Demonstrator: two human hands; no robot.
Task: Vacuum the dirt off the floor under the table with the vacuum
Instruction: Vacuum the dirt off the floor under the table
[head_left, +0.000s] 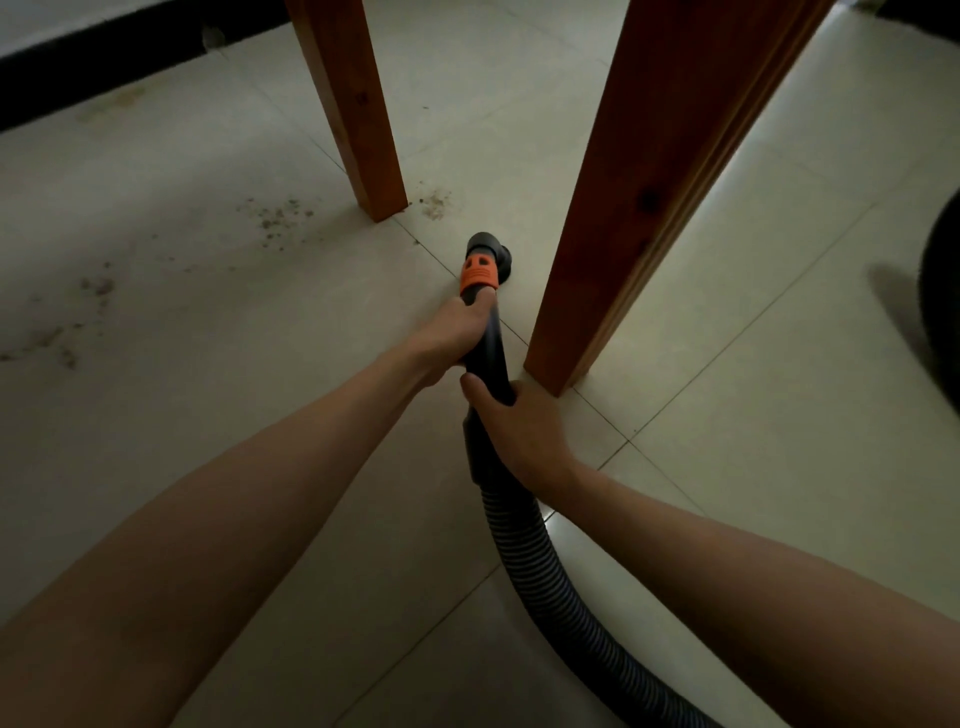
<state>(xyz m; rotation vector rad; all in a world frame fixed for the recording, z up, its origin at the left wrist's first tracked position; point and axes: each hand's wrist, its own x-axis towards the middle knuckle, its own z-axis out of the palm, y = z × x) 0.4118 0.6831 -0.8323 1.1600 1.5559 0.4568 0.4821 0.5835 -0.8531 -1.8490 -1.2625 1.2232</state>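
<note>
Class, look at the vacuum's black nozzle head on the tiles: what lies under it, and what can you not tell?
The nozzle rests on the pale floor tiles, between two wooden table legs. Scattered dirt lies just beyond it. Whether any dirt sits beneath the nozzle is hidden.

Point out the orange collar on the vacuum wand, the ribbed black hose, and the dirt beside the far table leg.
orange collar (479, 270), head view, its top face.
ribbed black hose (540, 566), head view, mid-curve.
dirt (435, 203), head view, patch centre.
</note>
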